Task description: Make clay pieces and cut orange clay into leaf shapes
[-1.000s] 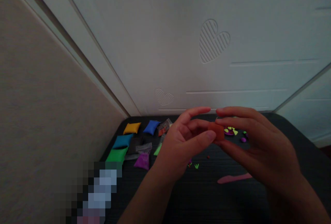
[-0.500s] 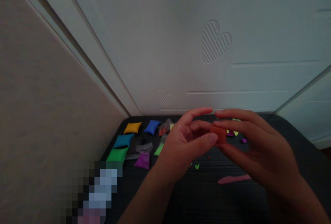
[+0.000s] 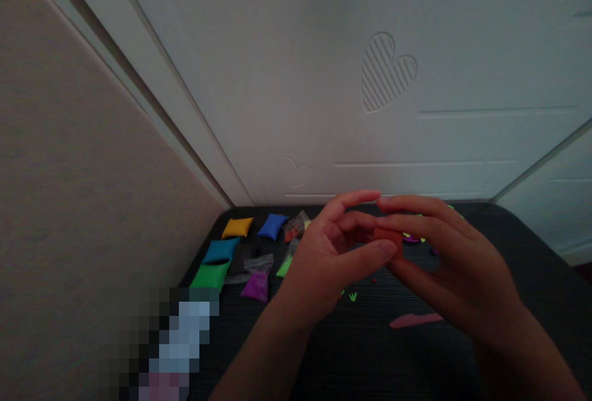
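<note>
Above the dark table, a small orange-red block of modelling clay (image 3: 387,242) is pinched between both my hands. My left hand (image 3: 326,259) has its thumb along the block's near face, with the fingers curled behind it. From the other side, my right hand (image 3: 456,259) grips the block between thumb and fingers, its index finger lying over the top. The fingertips of the two hands nearly meet above the block. Beneath my right hand lies a pink plastic clay knife (image 3: 414,320), its right end hidden by the wrist. A bright green sprig-shaped piece (image 3: 353,297) lies below the hands.
On the table's left are yellow (image 3: 237,227), blue (image 3: 272,226), teal (image 3: 221,251) and green (image 3: 210,275) clay packets, plus a zip bag of purple clay (image 3: 256,285). Purple and yellow pieces (image 3: 411,238) sit partly behind my right hand. A white panel (image 3: 324,80) rises behind the table.
My right hand has shifted slightly left and its fingers have closed further over the block. The block has turned a little in the fingers; my left hand stays nearly in place.
</note>
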Demonstrator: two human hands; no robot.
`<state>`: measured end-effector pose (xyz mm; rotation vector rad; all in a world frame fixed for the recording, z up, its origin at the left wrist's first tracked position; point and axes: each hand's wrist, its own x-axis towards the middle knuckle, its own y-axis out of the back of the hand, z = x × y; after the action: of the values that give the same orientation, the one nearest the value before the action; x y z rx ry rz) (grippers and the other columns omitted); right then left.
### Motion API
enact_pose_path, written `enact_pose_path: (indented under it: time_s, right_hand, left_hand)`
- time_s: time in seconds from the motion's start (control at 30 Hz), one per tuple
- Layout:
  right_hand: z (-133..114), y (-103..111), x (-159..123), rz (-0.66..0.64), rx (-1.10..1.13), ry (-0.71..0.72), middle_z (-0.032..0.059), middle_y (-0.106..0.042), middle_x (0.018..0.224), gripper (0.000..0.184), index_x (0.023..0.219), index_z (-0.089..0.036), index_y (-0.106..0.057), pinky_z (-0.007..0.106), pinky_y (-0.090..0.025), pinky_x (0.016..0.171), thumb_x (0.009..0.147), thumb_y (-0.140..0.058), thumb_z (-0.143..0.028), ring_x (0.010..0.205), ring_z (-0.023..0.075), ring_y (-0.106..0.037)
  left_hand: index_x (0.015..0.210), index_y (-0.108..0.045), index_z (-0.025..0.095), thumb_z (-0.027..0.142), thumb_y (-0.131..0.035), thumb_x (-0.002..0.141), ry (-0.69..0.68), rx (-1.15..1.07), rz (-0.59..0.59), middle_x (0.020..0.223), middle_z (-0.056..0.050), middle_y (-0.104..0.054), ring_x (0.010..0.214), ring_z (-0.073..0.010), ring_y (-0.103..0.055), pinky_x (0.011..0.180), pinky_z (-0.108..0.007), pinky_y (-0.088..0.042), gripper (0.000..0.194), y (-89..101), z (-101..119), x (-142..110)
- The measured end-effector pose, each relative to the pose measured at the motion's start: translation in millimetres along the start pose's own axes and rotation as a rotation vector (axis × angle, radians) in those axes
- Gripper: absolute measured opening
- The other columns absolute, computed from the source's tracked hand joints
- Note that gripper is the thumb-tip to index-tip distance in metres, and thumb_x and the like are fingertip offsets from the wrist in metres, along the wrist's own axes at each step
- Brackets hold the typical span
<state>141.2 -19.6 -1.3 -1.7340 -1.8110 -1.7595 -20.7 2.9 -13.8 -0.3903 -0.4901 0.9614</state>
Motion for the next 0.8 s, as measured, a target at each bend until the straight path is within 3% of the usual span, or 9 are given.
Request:
enact_pose_path:
  time_s: [0.6,0.8]
  right_hand:
    - [-2.7,0.8,-0.2,0.000,-0.022,-0.002,0.0041,-0.055,0.119,0.034,0.113,-0.022,-0.055,0.022,-0.042,0.097,0.081,-0.061,-0.015,0.111,0.0119,-0.052]
    - [-2.5,-0.4,0.0,0.000,0.000,-0.004,0.0054,-0.058,0.117,0.032,0.110,-0.021,-0.056,0.026,-0.045,0.095,0.079,-0.062,-0.016,0.110,0.0143,-0.054]
  left_hand:
    - [0.112,-0.058,0.023,0.011,-0.068,0.074,0.006,-0.050,-0.012,0.086,0.001,-0.067,0.076,-0.0067,-0.061,0.070,-0.016,-0.047,0.041,-0.5,-1.6,0.6]
    - [0.110,-0.060,0.023,0.016,-0.066,0.077,0.037,-0.095,-0.010,0.086,0.001,-0.066,0.077,-0.0075,-0.060,0.072,-0.017,-0.047,0.034,-2.0,-2.3,0.6]
